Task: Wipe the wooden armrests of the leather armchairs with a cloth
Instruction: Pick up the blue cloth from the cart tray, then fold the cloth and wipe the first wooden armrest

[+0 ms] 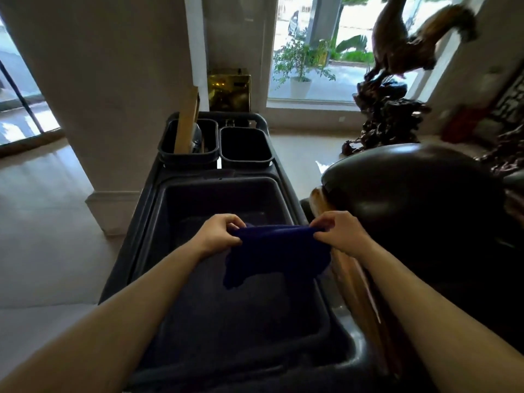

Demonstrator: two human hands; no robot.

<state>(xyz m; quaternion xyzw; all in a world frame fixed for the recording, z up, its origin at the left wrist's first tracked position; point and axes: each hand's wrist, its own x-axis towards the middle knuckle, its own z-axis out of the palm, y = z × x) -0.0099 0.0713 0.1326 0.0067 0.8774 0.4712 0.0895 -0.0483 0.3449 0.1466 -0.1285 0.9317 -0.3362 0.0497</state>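
Observation:
A dark blue cloth (276,255) hangs stretched between both hands above the big tub of a black cleaning cart (158,199). My left hand (219,234) pinches its left top corner and my right hand (338,232) pinches the right one. Directly to the right stands a dark leather armchair (411,194), seen from its rounded back. Its wooden armrest (351,279) runs down along the cart's right side, partly hidden behind my right forearm.
Two small black bins (245,144) sit at the cart's far end, the left one holding a wooden handle (185,129). A white pillar (113,95) rises at left. A carved horse statue (397,80) stands at right before the window. Pale floor lies to the left.

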